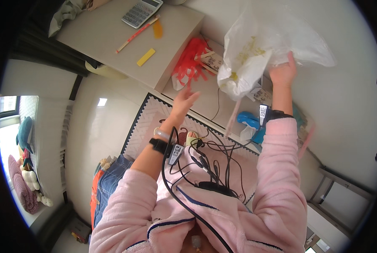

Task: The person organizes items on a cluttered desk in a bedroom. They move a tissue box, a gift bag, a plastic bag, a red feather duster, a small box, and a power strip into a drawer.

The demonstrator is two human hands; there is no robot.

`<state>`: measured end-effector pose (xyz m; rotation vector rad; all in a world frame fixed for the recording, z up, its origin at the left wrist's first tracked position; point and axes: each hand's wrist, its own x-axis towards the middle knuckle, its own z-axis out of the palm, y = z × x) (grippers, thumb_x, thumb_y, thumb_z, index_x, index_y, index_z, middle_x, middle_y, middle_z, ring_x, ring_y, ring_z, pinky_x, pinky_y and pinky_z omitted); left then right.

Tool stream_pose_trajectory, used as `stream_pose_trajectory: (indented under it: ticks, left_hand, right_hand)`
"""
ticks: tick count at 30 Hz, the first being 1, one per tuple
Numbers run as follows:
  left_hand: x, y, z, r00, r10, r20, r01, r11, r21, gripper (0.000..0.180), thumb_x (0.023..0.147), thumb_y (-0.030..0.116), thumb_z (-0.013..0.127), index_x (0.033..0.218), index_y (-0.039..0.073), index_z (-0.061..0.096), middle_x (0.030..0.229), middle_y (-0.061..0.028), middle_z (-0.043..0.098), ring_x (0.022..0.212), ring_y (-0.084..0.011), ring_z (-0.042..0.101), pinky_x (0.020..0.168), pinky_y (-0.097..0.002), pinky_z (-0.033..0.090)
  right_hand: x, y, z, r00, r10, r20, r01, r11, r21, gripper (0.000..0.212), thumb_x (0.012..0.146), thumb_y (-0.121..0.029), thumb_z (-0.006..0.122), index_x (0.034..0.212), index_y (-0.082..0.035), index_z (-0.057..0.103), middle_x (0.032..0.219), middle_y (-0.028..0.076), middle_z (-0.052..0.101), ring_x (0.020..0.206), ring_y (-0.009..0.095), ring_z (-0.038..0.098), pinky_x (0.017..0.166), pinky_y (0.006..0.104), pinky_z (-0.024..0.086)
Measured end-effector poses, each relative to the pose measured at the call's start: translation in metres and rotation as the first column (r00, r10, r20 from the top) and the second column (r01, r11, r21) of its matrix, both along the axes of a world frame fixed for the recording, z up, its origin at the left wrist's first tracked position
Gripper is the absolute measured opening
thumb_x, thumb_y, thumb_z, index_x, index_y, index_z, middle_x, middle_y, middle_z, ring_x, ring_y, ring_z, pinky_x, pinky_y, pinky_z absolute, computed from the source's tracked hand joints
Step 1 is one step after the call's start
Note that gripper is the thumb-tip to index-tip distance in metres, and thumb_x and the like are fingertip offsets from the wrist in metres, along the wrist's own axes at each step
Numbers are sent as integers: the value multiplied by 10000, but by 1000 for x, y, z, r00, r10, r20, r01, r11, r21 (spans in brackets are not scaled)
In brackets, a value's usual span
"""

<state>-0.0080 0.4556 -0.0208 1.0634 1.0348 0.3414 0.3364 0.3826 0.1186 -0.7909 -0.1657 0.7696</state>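
My right hand point(283, 75) is raised at the far right, holding a translucent white plastic bag point(245, 69) by its side; one finger points up along the film. Yellow-green print or contents show through the bag, which spreads out wide and hangs over the low shelf. My left hand point(182, 104) reaches forward with its fingers stretched out and slightly blurred, holding nothing I can see. Just beyond its fingertips lies a tangle of red strips point(192, 59), perhaps a bag's handles. Whether the fingertips touch it I cannot tell.
A grey desk point(100, 33) at the far left bears a calculator point(141, 12), a pencil point(137, 33) and a yellow block point(146, 57). A blue tissue holder point(248, 120) stands below the bag. Black cables point(214, 168) hang between my arms. Jeans point(112, 181) lie at left.
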Motion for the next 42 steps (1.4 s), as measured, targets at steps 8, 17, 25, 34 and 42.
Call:
stream_pose_trajectory:
  ticks: [8, 17, 25, 34, 42]
  left_hand:
    - [106, 48, 86, 1000, -14, 3, 9, 794, 608, 596, 764, 308, 773, 1237, 13, 563, 1095, -188, 644, 1023, -279, 631, 848, -395, 504]
    - [18, 81, 150, 917, 179, 356, -247, 957, 155, 213, 972, 241, 563, 1051, 43, 566, 738, 46, 496, 623, -46, 438, 577, -227, 400]
    - [-48, 49, 213, 967, 89, 240, -159, 944, 288, 242, 986, 255, 543, 1016, 22, 600, 698, 44, 482, 596, -41, 454, 626, -209, 432]
    - [-48, -32, 350, 951, -213, 224, 145, 948, 284, 471, 986, 457, 494, 1092, 13, 613, 861, -8, 558, 752, -99, 556, 726, -263, 502]
    - [-99, -60, 376, 928, -242, -284, 370, 697, 614, 479, 822, 244, 759, 1188, -7, 580, 948, -31, 570, 784, -73, 558, 678, -228, 488]
  right_hand:
    - [-18, -17, 55, 967, 247, -66, -234, 959, 159, 418, 923, -322, 559, 1254, -67, 546, 1252, 81, 596, 1181, 283, 526, 1021, 457, 383]
    - [8, -109, 69, 998, -25, -56, 26, 999, 24, 341, 970, -178, 470, 1269, -25, 525, 1305, 126, 564, 1219, 299, 513, 1049, 492, 384]
    - [-10, -148, 54, 979, 201, -25, -198, 975, 99, 338, 906, -75, 541, 1240, -24, 546, 1231, 114, 602, 1171, 294, 549, 1002, 456, 433]
    - [-147, -108, 95, 520, 489, 700, -542, 823, -172, 299, 878, -59, 601, 1177, -35, 601, 1256, 96, 578, 1160, 226, 560, 980, 326, 442]
    - [-289, -111, 114, 56, 355, 933, -560, 785, -265, 382, 671, 106, 612, 996, -84, 679, 1324, 192, 510, 1211, 352, 514, 999, 397, 430]
